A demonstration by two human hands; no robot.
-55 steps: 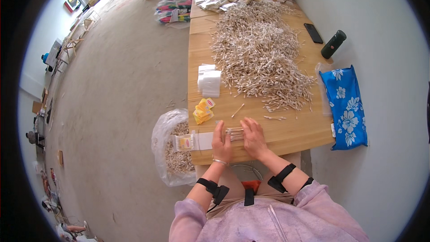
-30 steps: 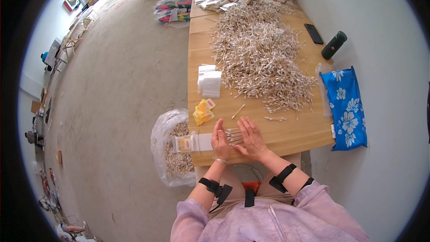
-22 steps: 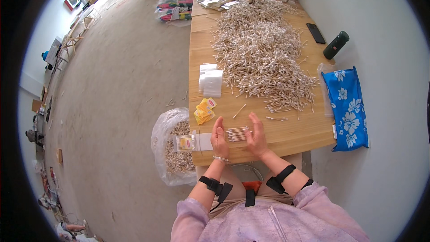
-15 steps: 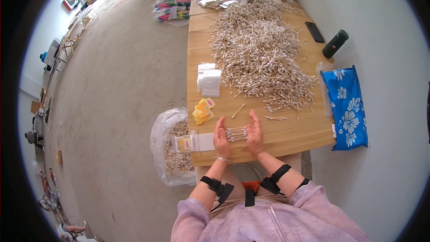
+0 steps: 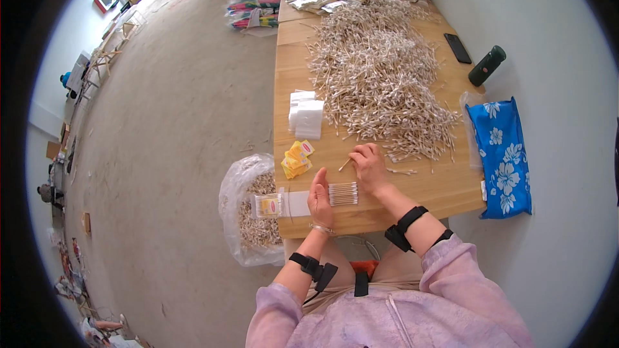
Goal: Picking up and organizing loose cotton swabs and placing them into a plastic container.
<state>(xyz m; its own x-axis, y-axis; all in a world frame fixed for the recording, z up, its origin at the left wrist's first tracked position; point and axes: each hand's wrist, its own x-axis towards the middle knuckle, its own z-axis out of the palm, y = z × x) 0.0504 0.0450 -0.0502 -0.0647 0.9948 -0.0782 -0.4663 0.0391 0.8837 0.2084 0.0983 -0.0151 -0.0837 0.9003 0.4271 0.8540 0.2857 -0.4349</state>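
Two bare hands, apart, over a light-brown wood-grain table [image 5: 445, 200].

Left hand [image 5: 320, 200]: flat, unclenched, on edge, palm to the right. Sits close against the left ends of a neat row of white-tipped, pale-stick cotton swabs [image 5: 343, 194]; can't tell if touching. Lying flat on the table: that row, sticks side by side, just left of the right wrist.

Right hand [image 5: 369, 166]: fingers curled, fingertips at the upper end of one loose white-tipped swab [image 5: 345, 165], beyond the row. Can't tell whether pinched or just touched.

Left of left hand: flat white rectangular sheet [image 5: 296, 204], then clear packet of swabs with yellow-and-red label [image 5: 267, 205], jutting past the table edge. Beyond: overlapping yellow-and-white cards [image 5: 297, 159], translucent white plastic bags [image 5: 309, 119], big jumbled heap of pale-stick swabs [image 5: 380, 77].

Over to the right: flat black phone [image 5: 457, 48], dark green cylindrical bottle [image 5: 487, 66], blue soft pouch with white flowers [image 5: 500, 154].
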